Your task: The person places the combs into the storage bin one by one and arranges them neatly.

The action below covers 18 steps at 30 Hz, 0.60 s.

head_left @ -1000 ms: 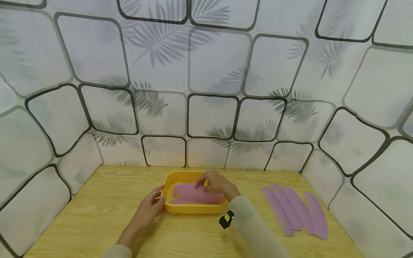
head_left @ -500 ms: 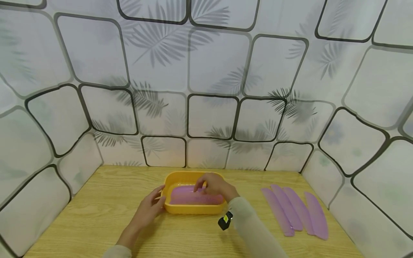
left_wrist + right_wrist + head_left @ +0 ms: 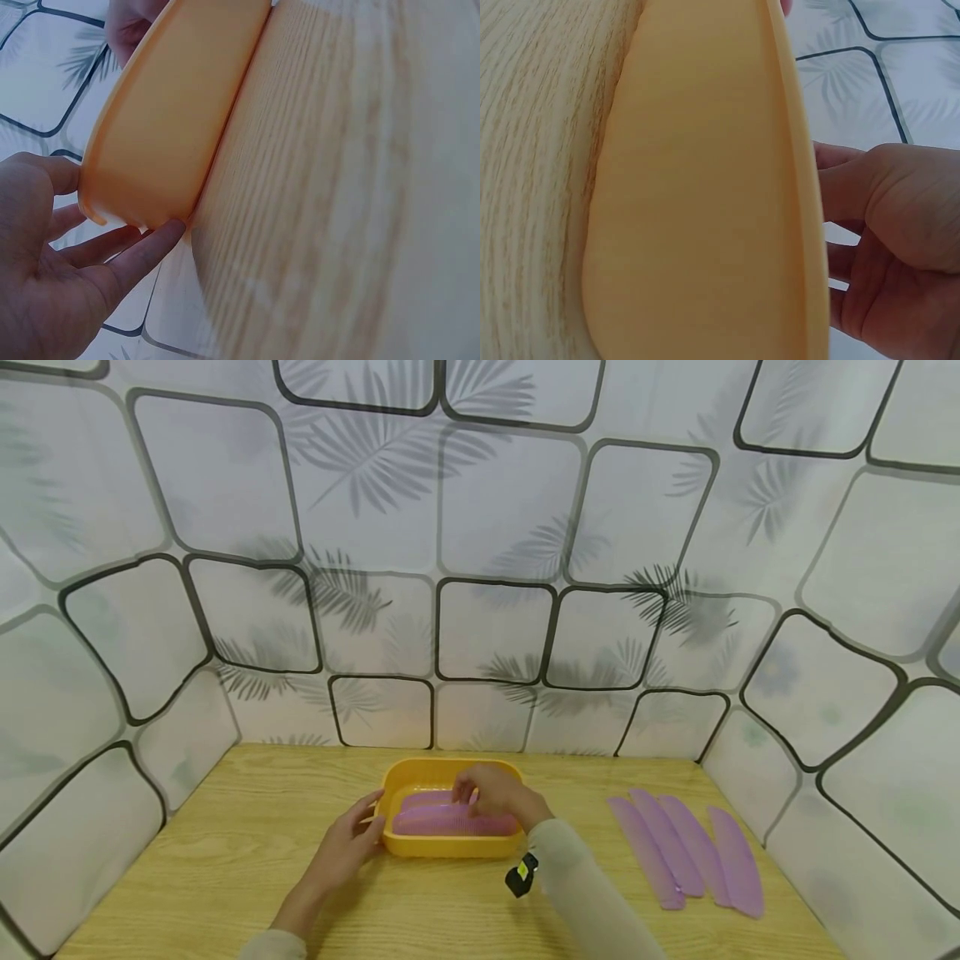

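Head: below the right grip, inside the rounded yellow plastic tray, translucent purple plastic strips, merged-looking half a second ago, show as two, apparently being parted. Left wrist: the left grip, spread, touches the tray's end. Right wrist: the wall hides the right fingertips; pinching, cannot tell.

Tray: smooth plastic, matt outside, glossy inside to my eye
Combs: plastic, lightly glossy
Table: wood-grained, low sheen
My sleeve: matt cloth
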Available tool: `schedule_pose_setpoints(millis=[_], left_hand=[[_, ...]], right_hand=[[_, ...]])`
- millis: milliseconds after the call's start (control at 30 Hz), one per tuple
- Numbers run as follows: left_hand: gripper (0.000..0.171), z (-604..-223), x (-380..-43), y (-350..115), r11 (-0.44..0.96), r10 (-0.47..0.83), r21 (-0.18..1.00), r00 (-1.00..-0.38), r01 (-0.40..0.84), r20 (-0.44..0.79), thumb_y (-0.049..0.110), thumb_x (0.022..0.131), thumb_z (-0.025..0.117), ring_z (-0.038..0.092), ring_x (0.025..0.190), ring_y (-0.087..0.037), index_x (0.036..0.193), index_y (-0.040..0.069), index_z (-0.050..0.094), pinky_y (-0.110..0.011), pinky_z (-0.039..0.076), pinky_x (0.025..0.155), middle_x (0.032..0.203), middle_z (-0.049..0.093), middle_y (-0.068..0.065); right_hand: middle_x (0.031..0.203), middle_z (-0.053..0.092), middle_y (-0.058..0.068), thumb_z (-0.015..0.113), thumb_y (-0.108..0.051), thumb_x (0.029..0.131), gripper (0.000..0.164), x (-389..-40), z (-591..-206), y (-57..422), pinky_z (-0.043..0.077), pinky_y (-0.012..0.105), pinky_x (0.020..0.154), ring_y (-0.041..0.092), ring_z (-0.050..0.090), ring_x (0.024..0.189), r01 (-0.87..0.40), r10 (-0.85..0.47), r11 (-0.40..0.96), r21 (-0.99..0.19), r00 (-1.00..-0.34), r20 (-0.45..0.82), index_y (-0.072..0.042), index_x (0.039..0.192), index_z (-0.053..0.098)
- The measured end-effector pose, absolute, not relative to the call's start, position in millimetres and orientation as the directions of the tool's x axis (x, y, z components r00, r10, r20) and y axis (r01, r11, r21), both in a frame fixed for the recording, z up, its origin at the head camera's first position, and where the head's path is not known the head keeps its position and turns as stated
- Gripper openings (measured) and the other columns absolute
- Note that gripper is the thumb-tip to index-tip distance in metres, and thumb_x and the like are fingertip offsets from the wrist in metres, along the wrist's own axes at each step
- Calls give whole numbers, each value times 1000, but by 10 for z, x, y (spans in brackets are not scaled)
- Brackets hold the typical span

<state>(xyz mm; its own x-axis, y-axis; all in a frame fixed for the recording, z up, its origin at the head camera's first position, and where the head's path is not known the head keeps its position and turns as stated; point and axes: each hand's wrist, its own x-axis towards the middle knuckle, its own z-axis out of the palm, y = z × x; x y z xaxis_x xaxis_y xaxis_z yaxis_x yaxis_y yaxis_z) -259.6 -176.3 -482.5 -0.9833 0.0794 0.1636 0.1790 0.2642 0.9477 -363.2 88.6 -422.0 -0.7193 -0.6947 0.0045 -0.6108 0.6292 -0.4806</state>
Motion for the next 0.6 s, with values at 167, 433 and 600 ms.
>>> schedule_pose_setpoints(millis=[167, 433, 600], left_hand=[[53, -4823, -2601, -1754, 273, 75, 946, -984, 176, 162, 16, 108, 55, 61, 128, -46, 156, 0, 40, -39, 64, 89, 146, 52, -35], [53, -4826, -2609, -1747, 281, 67, 946, -986, 162, 149, 16, 108, 54, 60, 129, -46, 157, 1, 39, -38, 64, 90, 148, 51, -34], [53, -4829, -2612, -1752, 284, 70, 945, -986, 165, 151, 17, 109, 53, 60, 129, -46, 157, 2, 39, -38, 64, 90, 148, 51, -33]], right_hand=[[96, 75, 7, 75, 12, 84, 22, -3625, -4242, 883, 58, 26, 77, 21, 69, 92, -593, -689, 633, -498, -724, -14, -6, 97, 75], [94, 76, 7, 69, 12, 88, 22, -3599, -4274, 908, 59, 28, 79, 21, 69, 88, -564, -672, 648, -512, -739, -37, -4, 101, 76], [100, 77, 9, 67, 10, 90, 22, -3586, -4274, 946, 61, 33, 86, 27, 70, 97, -571, -689, 623, -535, -724, -29, -3, 104, 77]])
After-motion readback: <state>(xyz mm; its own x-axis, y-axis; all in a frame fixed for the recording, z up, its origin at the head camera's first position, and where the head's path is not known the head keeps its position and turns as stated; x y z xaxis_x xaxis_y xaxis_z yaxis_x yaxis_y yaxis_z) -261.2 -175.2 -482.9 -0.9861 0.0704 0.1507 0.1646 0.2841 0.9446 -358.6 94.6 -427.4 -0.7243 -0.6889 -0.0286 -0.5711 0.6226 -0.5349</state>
